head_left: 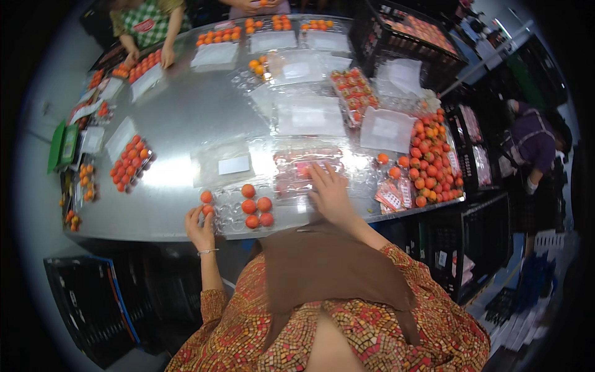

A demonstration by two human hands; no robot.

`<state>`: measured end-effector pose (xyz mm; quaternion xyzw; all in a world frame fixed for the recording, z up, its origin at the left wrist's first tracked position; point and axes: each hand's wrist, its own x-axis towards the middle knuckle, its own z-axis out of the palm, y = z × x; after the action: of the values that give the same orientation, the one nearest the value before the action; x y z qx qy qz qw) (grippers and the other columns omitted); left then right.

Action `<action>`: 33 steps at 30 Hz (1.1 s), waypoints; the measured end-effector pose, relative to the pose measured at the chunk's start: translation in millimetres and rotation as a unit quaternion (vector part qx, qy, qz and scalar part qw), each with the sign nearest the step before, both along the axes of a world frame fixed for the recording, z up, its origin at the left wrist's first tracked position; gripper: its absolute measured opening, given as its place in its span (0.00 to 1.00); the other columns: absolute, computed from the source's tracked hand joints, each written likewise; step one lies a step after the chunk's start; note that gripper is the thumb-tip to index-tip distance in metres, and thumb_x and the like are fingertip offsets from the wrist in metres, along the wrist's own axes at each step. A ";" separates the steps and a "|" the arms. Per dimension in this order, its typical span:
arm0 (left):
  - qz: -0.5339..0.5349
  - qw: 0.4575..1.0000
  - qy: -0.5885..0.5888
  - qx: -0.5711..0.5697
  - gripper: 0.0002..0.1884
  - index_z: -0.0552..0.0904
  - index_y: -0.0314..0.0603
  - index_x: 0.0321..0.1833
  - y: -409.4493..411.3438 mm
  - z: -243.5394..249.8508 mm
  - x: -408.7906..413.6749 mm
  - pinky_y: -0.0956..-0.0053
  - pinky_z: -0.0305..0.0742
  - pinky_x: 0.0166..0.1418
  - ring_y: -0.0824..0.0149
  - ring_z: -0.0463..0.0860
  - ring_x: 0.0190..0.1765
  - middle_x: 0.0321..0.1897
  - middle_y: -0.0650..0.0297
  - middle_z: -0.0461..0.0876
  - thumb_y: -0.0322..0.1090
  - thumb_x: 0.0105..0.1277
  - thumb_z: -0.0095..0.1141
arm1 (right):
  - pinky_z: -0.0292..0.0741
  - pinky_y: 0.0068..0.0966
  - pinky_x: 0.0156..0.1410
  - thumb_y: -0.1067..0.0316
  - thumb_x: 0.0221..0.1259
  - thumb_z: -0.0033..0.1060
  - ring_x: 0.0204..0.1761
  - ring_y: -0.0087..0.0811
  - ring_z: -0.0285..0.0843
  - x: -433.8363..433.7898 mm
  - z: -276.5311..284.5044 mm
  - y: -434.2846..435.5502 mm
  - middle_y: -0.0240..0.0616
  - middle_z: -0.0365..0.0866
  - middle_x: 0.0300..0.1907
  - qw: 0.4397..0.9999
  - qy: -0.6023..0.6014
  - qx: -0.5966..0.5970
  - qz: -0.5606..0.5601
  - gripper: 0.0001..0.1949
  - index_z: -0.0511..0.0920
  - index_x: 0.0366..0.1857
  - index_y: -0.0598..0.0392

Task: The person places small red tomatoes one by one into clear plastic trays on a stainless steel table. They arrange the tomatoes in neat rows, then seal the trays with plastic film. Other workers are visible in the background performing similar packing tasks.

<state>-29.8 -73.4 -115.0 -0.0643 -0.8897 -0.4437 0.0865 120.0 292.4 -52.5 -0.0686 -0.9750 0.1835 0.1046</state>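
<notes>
My left hand [201, 229] has its fingers around a tomato [208, 210] at the left side of a clear plastic tray [228, 209]. Another tomato [206, 196] sits just beyond it, and several more stand in the tray's right part. My right hand [331, 195] lies flat, fingers spread, on a closed clear clamshell pack [288, 174] that has red fruit and a pink label inside. Between the hands, farther back, a white pad [234, 164] rests on a clear film. To the right is a heap of tomatoes [430, 158] with printed sachets [393, 196] beside it.
Filled trays [130, 162] stand at the left, and another [354, 95] lies beyond my right hand. White liners [309, 116] cover the middle of the metal table [186, 107]. A black crate [409, 42] stands at the back right. A co-worker's hands [166, 56] are at the far left; another person [532, 139] bends at the right.
</notes>
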 end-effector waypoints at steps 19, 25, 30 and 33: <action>-0.222 0.954 -0.121 0.161 0.20 0.77 0.41 0.68 240.5 19.0 -43.3 0.70 0.78 0.52 0.69 0.80 0.42 0.44 0.59 0.83 0.35 0.76 0.57 | 0.67 0.44 0.75 0.76 0.60 0.59 0.74 0.51 0.63 25.7 9.2 0.1 0.45 0.72 0.67 0.989 0.064 -0.075 0.112 0.29 0.73 0.69 0.51; -0.181 0.959 -0.004 0.219 0.14 0.86 0.37 0.58 262.1 51.6 -58.0 0.76 0.74 0.50 0.74 0.78 0.40 0.37 0.67 0.83 0.30 0.79 0.49 | 0.67 0.45 0.75 0.76 0.61 0.60 0.73 0.51 0.65 27.2 52.6 2.6 0.46 0.72 0.68 0.983 0.117 -0.128 0.058 0.25 0.75 0.65 0.54; -0.175 0.941 -0.007 0.288 0.13 0.86 0.37 0.56 294.0 70.6 -149.9 0.77 0.73 0.48 0.75 0.77 0.40 0.37 0.67 0.83 0.30 0.79 0.48 | 0.66 0.47 0.74 0.76 0.61 0.62 0.70 0.53 0.67 21.2 35.7 9.0 0.46 0.72 0.67 0.973 0.153 -0.165 -0.052 0.21 0.78 0.61 0.54; -0.186 0.942 -0.004 0.281 0.13 0.86 0.37 0.55 322.2 58.7 -203.2 0.78 0.72 0.46 0.76 0.77 0.39 0.36 0.68 0.82 0.29 0.79 0.47 | 0.69 0.45 0.72 0.76 0.60 0.63 0.68 0.53 0.69 13.8 30.9 23.3 0.47 0.73 0.66 0.970 0.169 -0.155 -0.084 0.21 0.79 0.60 0.54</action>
<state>-233.0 248.8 -56.3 -0.1998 -0.7014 -0.6841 0.0132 133.8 315.7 -21.6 -0.1340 -0.8937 0.3315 0.2711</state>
